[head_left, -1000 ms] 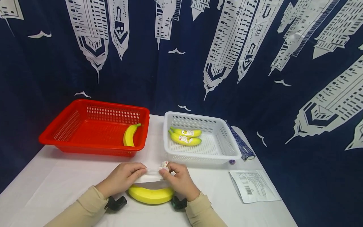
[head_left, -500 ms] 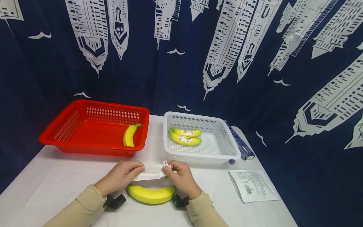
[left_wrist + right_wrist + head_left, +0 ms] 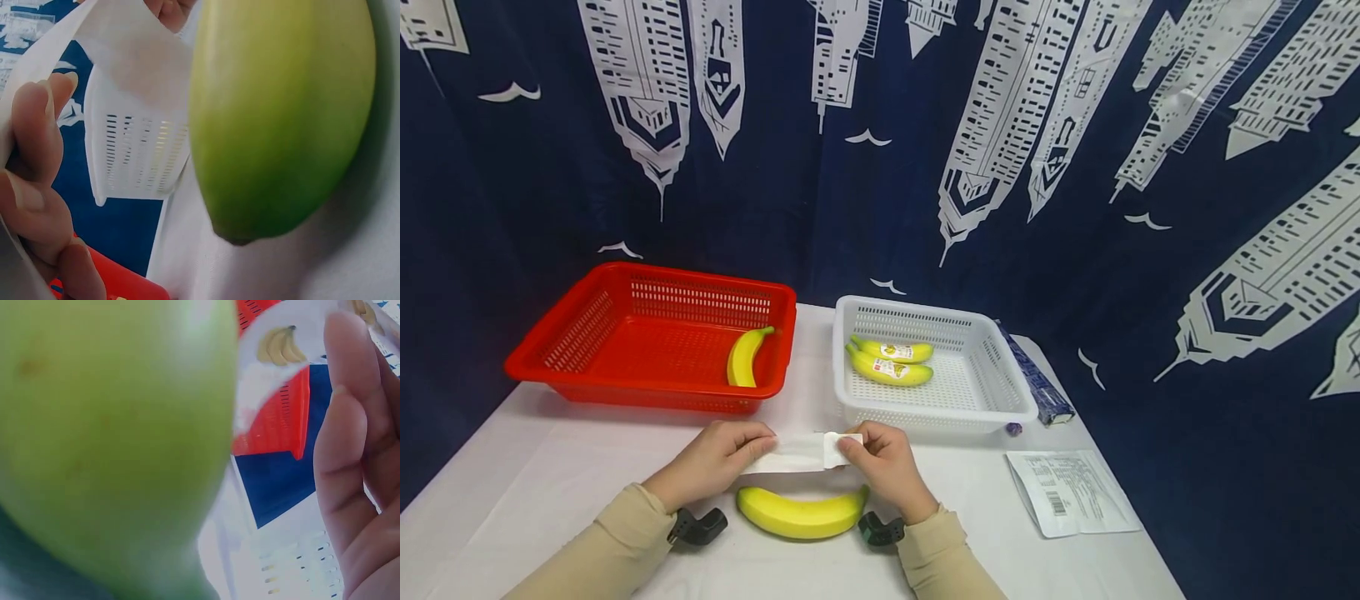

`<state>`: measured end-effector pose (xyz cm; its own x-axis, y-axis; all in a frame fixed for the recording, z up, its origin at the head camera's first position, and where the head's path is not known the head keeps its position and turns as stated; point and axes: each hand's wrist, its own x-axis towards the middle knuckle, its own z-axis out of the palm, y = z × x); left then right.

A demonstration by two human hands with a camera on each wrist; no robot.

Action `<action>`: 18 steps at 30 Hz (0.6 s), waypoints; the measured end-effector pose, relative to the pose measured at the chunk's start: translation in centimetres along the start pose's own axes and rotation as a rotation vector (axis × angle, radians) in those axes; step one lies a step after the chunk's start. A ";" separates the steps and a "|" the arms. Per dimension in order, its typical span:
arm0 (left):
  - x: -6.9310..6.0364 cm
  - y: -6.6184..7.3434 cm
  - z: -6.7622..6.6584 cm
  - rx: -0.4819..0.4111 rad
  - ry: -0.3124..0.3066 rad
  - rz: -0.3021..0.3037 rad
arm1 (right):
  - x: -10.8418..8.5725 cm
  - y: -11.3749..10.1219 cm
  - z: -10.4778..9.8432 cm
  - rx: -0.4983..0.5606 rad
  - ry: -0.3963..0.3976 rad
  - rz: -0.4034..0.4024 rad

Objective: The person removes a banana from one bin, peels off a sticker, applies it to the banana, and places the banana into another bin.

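Observation:
A white strip of paper labels [image 3: 790, 455] is stretched between both hands above the table. A banana picture on the label strip [image 3: 282, 347] shows in the right wrist view. The left hand [image 3: 713, 463] pinches its left end. At the other end, the right hand [image 3: 889, 468] pinches a brighter white piece of the strip between thumb and fingers. Nearer the person, a yellow banana [image 3: 801, 513] lies on the table between the wrists, touched by neither hand. Its greenish tip fills much of the left wrist view. Whether the brighter piece is separate is hard to tell.
Behind the left hand stands a red basket [image 3: 647, 392] with one banana [image 3: 743, 357] inside. A white basket [image 3: 936, 412] holds two labelled bananas [image 3: 891, 367]. A printed pouch [image 3: 1071, 493] lies at the right, and a long blue box [image 3: 1037, 379] stands beside the white basket.
The hands have moved slightly apart, and the strip is straighter between them. The small curled bit with a red mark at the right hand no longer shows. The banana stays put.

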<state>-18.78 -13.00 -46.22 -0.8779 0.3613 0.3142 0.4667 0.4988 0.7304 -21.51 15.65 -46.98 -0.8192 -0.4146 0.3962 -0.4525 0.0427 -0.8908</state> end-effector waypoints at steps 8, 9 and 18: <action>0.2 -0.3 -0.1 -0.029 0.000 -0.045 | 0.1 -0.1 -0.5 0.043 0.085 0.063; 0.2 -0.3 -0.2 -0.030 0.001 -0.052 | 0.1 -0.1 -0.6 0.055 0.095 0.070; 0.0 -0.8 0.2 0.082 0.003 -0.020 | -0.1 -0.1 -0.7 0.077 0.105 0.089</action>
<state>-19.08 -13.22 -46.97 -0.8872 0.3488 0.3019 0.4564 0.5689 0.6841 -21.65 16.37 -46.77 -0.8890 -0.3146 0.3328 -0.3516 0.0033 -0.9362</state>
